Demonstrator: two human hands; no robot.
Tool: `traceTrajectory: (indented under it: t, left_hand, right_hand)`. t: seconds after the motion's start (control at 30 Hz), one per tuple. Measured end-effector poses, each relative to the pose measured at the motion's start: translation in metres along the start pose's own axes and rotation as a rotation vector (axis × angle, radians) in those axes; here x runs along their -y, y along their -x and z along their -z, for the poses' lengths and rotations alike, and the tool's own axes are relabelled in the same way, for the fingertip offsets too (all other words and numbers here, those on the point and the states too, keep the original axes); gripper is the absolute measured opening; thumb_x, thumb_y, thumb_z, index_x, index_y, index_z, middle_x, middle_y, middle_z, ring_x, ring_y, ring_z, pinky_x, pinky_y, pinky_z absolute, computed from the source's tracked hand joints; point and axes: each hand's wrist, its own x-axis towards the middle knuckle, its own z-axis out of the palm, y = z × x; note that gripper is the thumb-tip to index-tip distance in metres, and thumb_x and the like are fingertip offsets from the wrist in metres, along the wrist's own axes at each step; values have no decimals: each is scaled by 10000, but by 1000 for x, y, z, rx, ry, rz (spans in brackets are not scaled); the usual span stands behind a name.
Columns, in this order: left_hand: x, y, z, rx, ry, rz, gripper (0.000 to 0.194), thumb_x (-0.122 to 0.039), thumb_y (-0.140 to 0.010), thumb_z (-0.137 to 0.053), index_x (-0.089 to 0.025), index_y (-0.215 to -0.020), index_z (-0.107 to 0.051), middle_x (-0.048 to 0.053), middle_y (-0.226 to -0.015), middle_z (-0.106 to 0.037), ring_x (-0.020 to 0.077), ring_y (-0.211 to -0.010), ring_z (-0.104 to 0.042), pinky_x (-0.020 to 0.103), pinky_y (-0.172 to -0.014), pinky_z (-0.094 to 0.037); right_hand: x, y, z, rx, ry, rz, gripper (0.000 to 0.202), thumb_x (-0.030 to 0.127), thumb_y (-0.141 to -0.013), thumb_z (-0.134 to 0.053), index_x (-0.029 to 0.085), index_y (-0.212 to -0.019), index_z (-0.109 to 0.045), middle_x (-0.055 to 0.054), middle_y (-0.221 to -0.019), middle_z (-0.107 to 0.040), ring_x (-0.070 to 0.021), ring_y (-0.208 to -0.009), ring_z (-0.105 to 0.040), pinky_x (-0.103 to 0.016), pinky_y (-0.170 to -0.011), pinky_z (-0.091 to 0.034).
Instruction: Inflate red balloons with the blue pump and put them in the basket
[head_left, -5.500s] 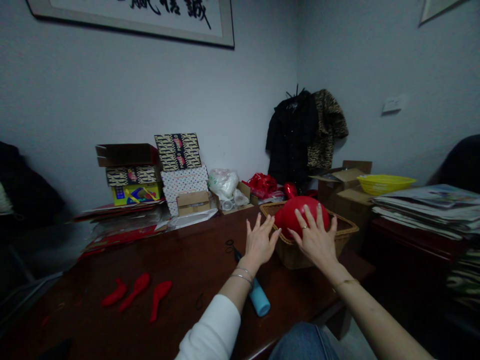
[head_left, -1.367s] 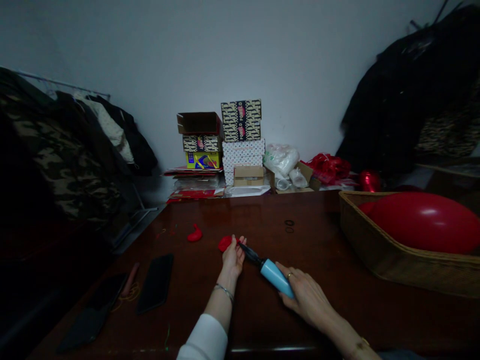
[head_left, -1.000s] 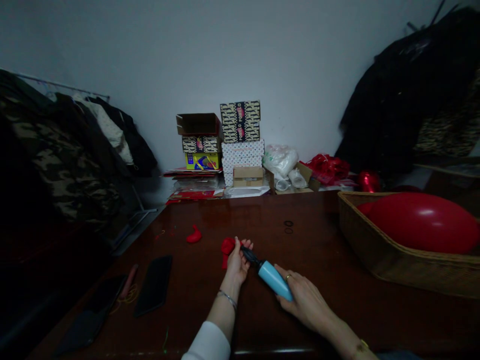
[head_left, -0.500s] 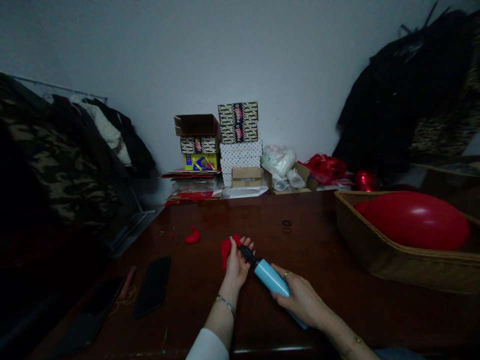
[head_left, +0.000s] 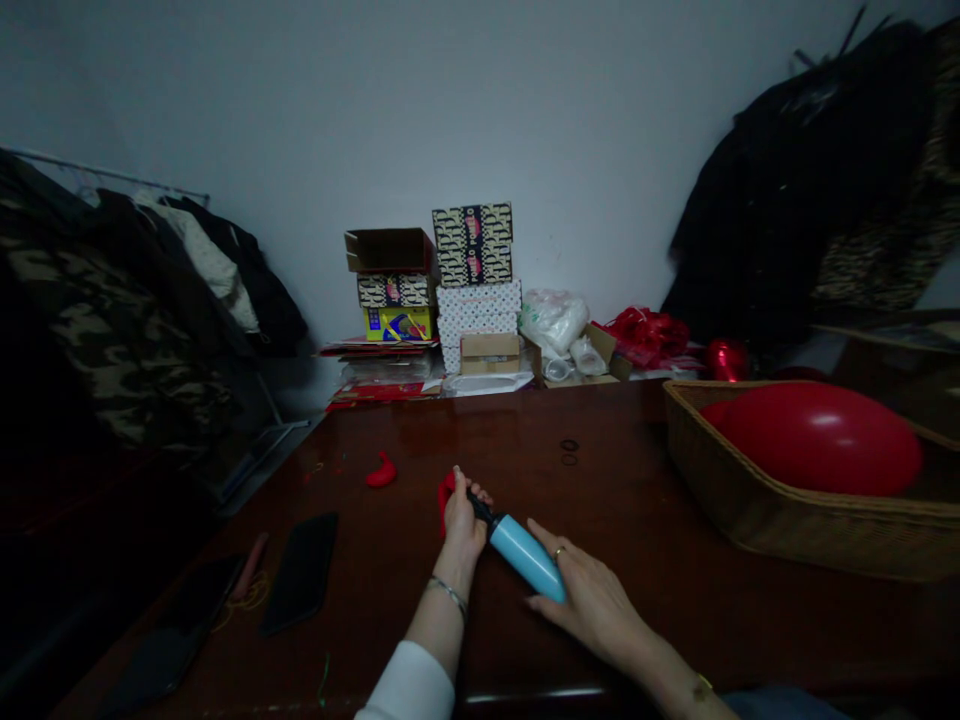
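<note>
My left hand (head_left: 463, 520) is closed around a limp red balloon (head_left: 445, 490) and the black nozzle (head_left: 480, 508) of a balloon pump. The pump's light blue barrel (head_left: 527, 558) slants down to the right from there. My right hand (head_left: 589, 600) grips the rear end of the pump, thumb on the near side and fingers along the far side. My palm hides that end. The balloon's neck is covered by my left fingers, so how far it sits over the nozzle cannot be seen. Another small red balloon (head_left: 382, 471) lies on the table, left of my hands.
A wicker basket (head_left: 787, 525) with a big inflated red balloon (head_left: 817, 437) stands on the table (head_left: 420, 430) at right. Two black rings (head_left: 569, 452) lie mid-table. At left are a dark phone (head_left: 300, 575) and a pinkish stick (head_left: 250, 567) with yellow string. Boxes (head_left: 480, 320) are stacked behind.
My left fingers have closed further around the balloon and nozzle. The pump has shifted slightly left, and my right hand now covers its rear end. The view has turned a little.
</note>
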Motion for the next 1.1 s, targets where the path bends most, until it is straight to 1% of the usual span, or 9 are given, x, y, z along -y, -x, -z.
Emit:
traceTrajectory:
  t: [0.07,0.17,0.27,0.37,0.5,0.63,0.83,0.97,1.1]
  left_hand:
    - [-5,-3,-1,-18,16,-3,383,-501,-765,-621,-178,-685,-432,-57,-541,-424,57,-404,-410,169,-398,-371]
    - [-10,-5,-3,16,87,45,361,-505,-806,-566,-174,-710,-459,-42,-560,-439,71,-436,-447,180,-424,-403]
    - [-10,-2,-4,32,114,48,292,-424,-853,-544,-162,-737,-487,-25,-590,-468,77,-479,-491,187,-472,-444]
    - [-7,1,-4,-10,53,6,264,-386,-863,-542,-159,-738,-489,-10,-614,-495,89,-507,-519,199,-489,-466]
    - [-7,1,-3,-32,10,-29,277,-377,-866,-539,-174,-704,-442,-39,-563,-433,64,-420,-423,164,-379,-374]
    - [-25,-7,-2,-48,55,-60,285,-331,-888,-518,-179,-680,-398,-68,-524,-343,40,-377,-338,125,-321,-264]
    - [-61,-16,-6,-25,105,-63,283,-301,-914,-476,-177,-678,-380,-71,-537,-327,28,-372,-305,115,-312,-255]
    - [-72,-17,-9,14,126,-41,285,-285,-908,-492,-178,-674,-369,-76,-546,-303,24,-370,-299,115,-311,-252]
    - [-78,-17,-10,9,144,-44,278,-293,-899,-508,-177,-682,-379,-76,-555,-298,22,-373,-308,116,-315,-257]
  right_hand:
    - [5,1,-2,-41,45,9,665,322,-794,-536,276,-1412,-294,-73,-1224,-548,-230,-1091,-542,-363,-926,-406]
    - [10,2,-3,-86,74,5,572,286,-840,-477,264,-1394,-338,-67,-1103,-578,-216,-1007,-564,-354,-889,-424]
    - [9,2,-7,-134,115,20,576,280,-840,-491,273,-1395,-336,-57,-1047,-588,-214,-964,-573,-351,-861,-434]
    - [7,2,-14,-192,183,40,619,277,-801,-566,281,-1383,-354,-51,-1035,-592,-221,-949,-574,-364,-853,-436]
    - [10,3,-21,-269,301,72,658,229,-753,-628,276,-1362,-386,-47,-1018,-604,-225,-929,-575,-415,-906,-403]
    - [16,7,-22,-348,377,147,629,202,-769,-593,277,-1358,-386,-50,-1012,-611,-219,-919,-574,-440,-940,-370]
    - [17,18,-13,-412,438,246,641,217,-771,-571,262,-1372,-354,-47,-994,-612,-209,-876,-578,-424,-904,-386]
    - [15,30,-4,-460,471,309,587,272,-823,-517,243,-1381,-338,-44,-981,-626,-195,-845,-592,-398,-873,-397]
    - [14,43,6,-493,486,353,558,355,-846,-508,247,-1371,-353,-29,-966,-643,-183,-815,-607,-359,-833,-403]
